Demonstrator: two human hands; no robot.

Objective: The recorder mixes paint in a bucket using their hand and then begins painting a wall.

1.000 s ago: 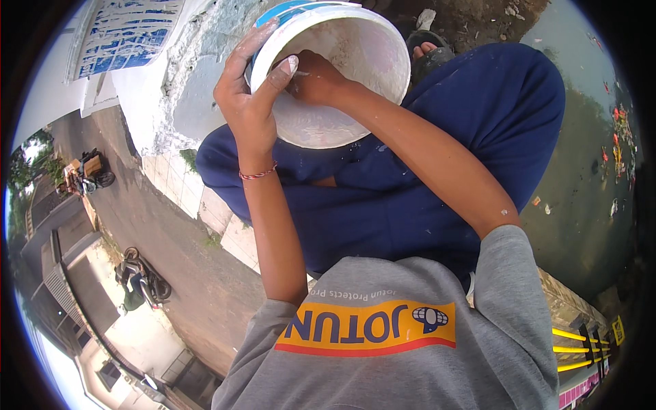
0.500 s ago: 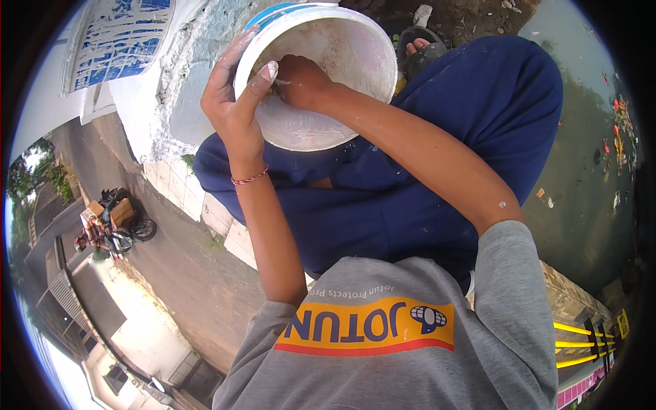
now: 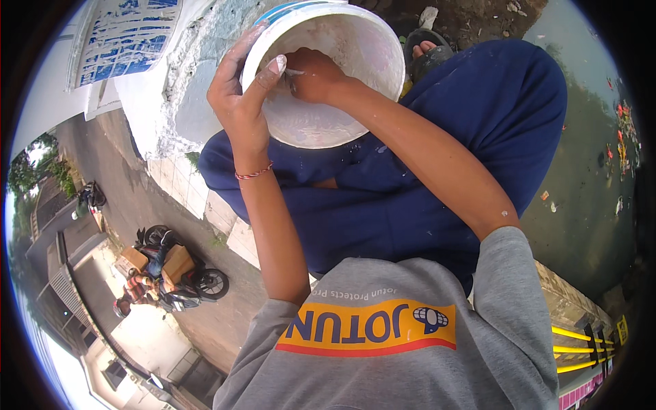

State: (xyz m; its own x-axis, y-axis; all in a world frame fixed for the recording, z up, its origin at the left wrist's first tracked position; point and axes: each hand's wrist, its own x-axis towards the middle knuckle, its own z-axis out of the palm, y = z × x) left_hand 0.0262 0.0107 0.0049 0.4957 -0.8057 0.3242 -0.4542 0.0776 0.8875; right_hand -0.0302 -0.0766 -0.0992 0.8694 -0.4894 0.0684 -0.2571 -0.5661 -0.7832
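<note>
A white plastic bucket (image 3: pixel 372 65) with blue on its outside leans tilted toward me above my crossed legs, its inner wall smeared with whitish paint. My left hand (image 3: pixel 240 102) grips its left rim, fingers along the outside and the thumb over the edge; the thumb's tip is coated white. Inside the bucket, my right hand (image 3: pixel 318 76) is closed near the left wall. A bit of something pale shows at its fingers, but what they hold is hidden.
To the left runs a road (image 3: pixel 109 174) with a rider on a box-laden motorcycle (image 3: pixel 174 270) and another motorbike (image 3: pixel 91 197) farther off. Murky water (image 3: pixel 567 171) with floating litter lies right. A rough white wall edge (image 3: pixel 174 102) stands beside the bucket; my sandalled foot (image 3: pixel 427 51) is beyond it.
The loaded motorcycle has come closer along the road, and a second motorbike shows behind it. My right hand has shifted slightly inside the bucket; the left keeps its grip on the rim.
</note>
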